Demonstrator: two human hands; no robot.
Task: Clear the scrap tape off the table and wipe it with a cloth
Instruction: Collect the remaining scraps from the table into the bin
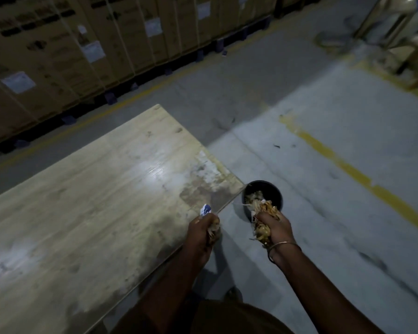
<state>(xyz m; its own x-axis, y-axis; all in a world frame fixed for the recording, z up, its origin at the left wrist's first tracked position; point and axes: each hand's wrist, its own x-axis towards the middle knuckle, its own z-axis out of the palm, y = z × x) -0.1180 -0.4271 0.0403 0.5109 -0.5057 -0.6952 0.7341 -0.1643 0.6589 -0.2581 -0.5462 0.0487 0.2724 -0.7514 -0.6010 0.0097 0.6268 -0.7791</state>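
The right hand grips scrap tape just above the black bin; the left hand, over the worktop edge, clutches more, farther from the bin.

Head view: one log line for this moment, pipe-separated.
left hand: grips scrap tape wad | right hand: holds scrap tape over black bin | table: not yet wiped
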